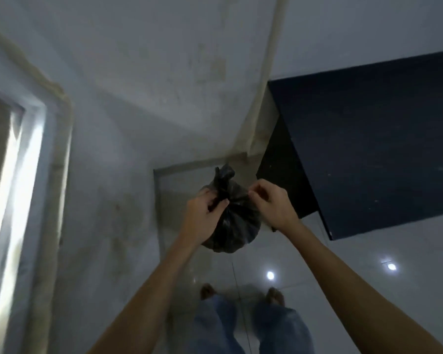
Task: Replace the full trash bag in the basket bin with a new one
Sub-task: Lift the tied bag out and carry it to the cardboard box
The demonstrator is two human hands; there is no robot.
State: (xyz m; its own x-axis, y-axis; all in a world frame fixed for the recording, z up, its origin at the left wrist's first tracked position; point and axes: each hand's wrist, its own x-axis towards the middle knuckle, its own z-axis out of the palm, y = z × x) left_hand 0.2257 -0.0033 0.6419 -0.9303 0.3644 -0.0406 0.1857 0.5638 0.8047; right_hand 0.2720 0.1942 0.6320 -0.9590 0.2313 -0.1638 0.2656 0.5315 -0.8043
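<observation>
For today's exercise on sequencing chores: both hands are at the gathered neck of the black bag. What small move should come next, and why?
Probably pull the knot tight. The left hand grips the bunched neck of the black trash bag, the right hand pinches at its side, and the twisted top sticks up; whether it is already knotted, I cannot tell.

Both forearms were bare, without sleeves, watch or rings visible. Below the left hand [202, 215] and right hand [271, 204], blue denim trousers [279, 328] covered both legs; the feet [275, 295] were bare.

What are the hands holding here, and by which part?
A tied black trash bag. The left hand grips its gathered neck below the knot; the right hand pinches the plastic beside it.
</observation>
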